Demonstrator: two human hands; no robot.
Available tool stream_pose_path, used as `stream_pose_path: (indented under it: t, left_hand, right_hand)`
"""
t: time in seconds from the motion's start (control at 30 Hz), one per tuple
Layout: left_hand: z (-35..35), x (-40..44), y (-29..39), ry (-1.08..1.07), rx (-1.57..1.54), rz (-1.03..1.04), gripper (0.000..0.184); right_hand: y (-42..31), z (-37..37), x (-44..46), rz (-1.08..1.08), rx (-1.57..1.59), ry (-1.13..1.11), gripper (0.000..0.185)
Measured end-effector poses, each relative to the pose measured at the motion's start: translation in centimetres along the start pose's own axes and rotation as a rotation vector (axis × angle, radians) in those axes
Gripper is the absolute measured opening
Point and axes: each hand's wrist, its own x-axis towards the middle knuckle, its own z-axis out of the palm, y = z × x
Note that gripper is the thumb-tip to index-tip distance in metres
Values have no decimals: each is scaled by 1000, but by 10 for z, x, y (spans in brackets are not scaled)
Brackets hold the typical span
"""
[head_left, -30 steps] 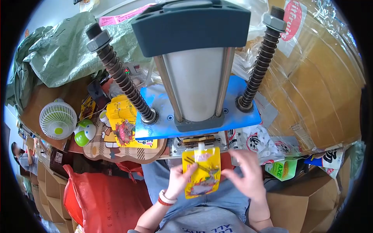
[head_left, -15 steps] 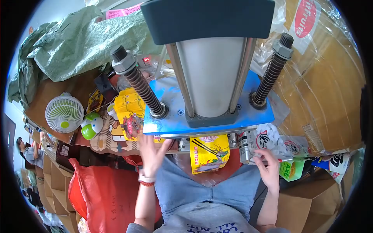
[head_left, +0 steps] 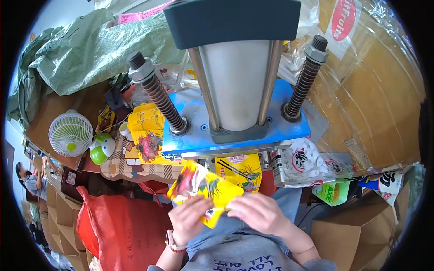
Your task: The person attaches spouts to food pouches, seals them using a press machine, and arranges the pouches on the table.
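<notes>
My left hand (head_left: 189, 220) grips a yellow printed pouch (head_left: 194, 178) by its lower part, above my lap. The fingers of my right hand (head_left: 260, 212) are closed on the same pouch's right corner. Just behind it, a second yellow pouch (head_left: 246, 168) with a chopsticks print sits at the press, its top edge under the blue plate (head_left: 235, 140). A stack of yellow pouches (head_left: 147, 119) lies on a patterned board (head_left: 117, 165) to the left of the press.
A white fan (head_left: 70, 134) and a green-and-white object (head_left: 102, 149) stand at the left. Below is a red sack (head_left: 120, 226). A large carton (head_left: 361, 104) and a bag of white pieces (head_left: 305, 158) are at the right. Someone (head_left: 32, 183) is at far left.
Both hands have come together over my lap, now with another yellow pouch between them. The earlier pouch went from my left hand to the press and remains there.
</notes>
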Motion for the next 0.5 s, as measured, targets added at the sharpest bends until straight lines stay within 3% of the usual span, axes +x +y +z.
stream_pose_path:
  t: [0.03,0.13,0.23,0.3,0.4,0.47,0.5]
  left_hand:
    - [-7,8,10,-43,-2,68,26]
    - [-23,16,22,-164,-313,112,26]
    - [13,13,13,-152,-509,13,19]
    - [49,12,-3,-325,-628,-369,18]
    - [83,29,-23,-294,-1081,-875,21]
    - [89,50,-32,-226,-1287,-1047,22]
    - [90,60,-35,-187,-1376,-1031,22]
  right_hand:
    - [-5,-6,1,-37,46,0,40]
    - [-21,-26,0,-77,120,-10,39]
    - [-12,-24,-5,103,61,-2,52]
    - [1,-16,0,342,-76,23,60]
    - [16,-38,-11,432,-252,128,61]
    - [20,-56,-15,616,-396,202,46]
    - [25,-63,-17,688,-519,200,41]
